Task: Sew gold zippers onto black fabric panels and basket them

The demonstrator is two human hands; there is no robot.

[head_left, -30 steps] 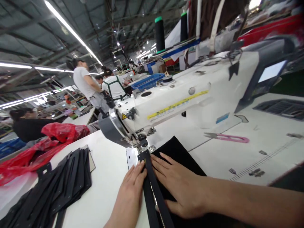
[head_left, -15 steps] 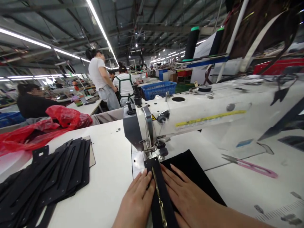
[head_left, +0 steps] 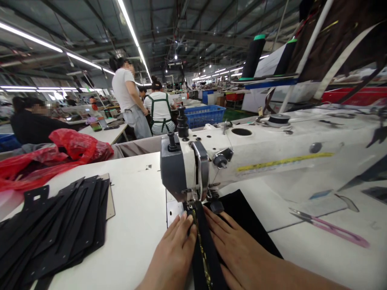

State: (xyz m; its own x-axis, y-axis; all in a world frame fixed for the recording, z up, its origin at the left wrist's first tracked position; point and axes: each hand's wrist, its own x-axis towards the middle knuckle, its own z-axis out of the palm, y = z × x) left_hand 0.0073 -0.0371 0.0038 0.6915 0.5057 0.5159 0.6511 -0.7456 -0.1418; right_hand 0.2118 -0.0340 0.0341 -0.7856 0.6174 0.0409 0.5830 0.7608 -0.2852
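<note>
A black strip (head_left: 198, 237) with a gold zipper (head_left: 202, 249) down its middle lies under the needle area of a white sewing machine (head_left: 272, 149). My left hand (head_left: 173, 251) rests flat along its left edge, fingers stretched towards the presser foot (head_left: 193, 203). Flat on the strip's right side is my right hand (head_left: 238, 249), its fingers also extended, partly over a black fabric panel (head_left: 242, 205). The strip's far end is hidden beneath the foot. Neither hand is closed round anything.
Stacked black pieces (head_left: 66, 225) lie on the left of the white table (head_left: 133, 201), near a red plastic bag (head_left: 75, 147). Pink-handled scissors (head_left: 335, 229) lie at the right. Beyond are a blue basket (head_left: 205, 115) and several people.
The strip's far end has moved forward under the presser foot, with both hands still beside the zipper. The machine now appears slightly further right and the stack further left.
</note>
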